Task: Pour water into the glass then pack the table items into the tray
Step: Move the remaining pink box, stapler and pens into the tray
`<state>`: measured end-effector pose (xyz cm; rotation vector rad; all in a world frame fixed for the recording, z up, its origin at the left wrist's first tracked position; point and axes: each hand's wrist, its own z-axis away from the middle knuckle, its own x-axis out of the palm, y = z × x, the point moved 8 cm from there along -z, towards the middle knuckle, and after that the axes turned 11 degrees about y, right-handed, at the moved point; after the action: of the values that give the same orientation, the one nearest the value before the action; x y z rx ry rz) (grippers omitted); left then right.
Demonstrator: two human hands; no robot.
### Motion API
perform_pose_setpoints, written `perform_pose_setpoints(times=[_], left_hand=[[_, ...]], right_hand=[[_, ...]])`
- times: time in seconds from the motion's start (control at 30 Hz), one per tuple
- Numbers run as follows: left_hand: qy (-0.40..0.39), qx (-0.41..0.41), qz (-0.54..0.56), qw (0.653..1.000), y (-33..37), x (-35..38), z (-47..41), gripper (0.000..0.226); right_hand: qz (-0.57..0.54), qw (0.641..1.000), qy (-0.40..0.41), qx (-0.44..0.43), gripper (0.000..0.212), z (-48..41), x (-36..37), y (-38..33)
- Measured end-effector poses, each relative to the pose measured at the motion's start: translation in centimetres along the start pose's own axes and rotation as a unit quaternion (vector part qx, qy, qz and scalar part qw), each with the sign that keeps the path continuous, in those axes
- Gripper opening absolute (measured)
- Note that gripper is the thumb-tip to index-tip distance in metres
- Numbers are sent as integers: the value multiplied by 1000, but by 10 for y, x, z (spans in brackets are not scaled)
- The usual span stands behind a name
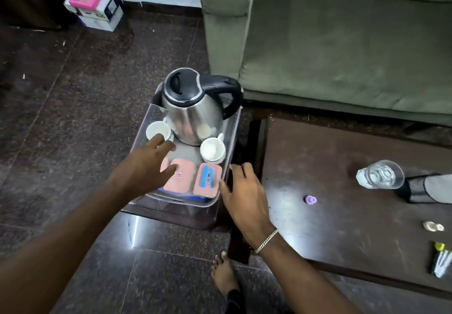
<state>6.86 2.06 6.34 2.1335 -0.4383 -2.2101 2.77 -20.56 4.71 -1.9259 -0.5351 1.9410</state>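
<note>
Two open, empty hands, left (146, 164) and right (244, 196), hover over tray (234, 127) beside dark table (342, 216), sofa (342, 44) behind.

Bare forearms, no sleeves; silver chain bracelet (267, 240) on right wrist; bare foot (223, 272).

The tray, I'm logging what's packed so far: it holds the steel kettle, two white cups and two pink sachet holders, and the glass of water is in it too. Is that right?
Not quite. The head view shows the glass of water standing on the dark table, off to the right and well apart from the tray. The rest holds: the steel kettle, two white cups and two pink sachet holders are in the tray.
</note>
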Motion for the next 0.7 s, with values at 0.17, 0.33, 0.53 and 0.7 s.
perform_pose_setpoints(times=[0.17, 0.33, 0.53, 0.7], left_hand=[[7, 85, 69, 994, 105, 13, -11, 43], [-24, 131, 139, 981, 215, 41, -30, 50], [-66, 197, 163, 965, 357, 102, -44, 50], [-100, 242, 196, 945, 455, 160, -49, 50]], right_hand=[[7, 999, 48, 14, 39, 16, -51, 68], [13, 995, 79, 59, 36, 31, -106, 156], [13, 982, 115, 151, 36, 61, -165, 278], [18, 966, 131, 221, 42, 93, -189, 371]])
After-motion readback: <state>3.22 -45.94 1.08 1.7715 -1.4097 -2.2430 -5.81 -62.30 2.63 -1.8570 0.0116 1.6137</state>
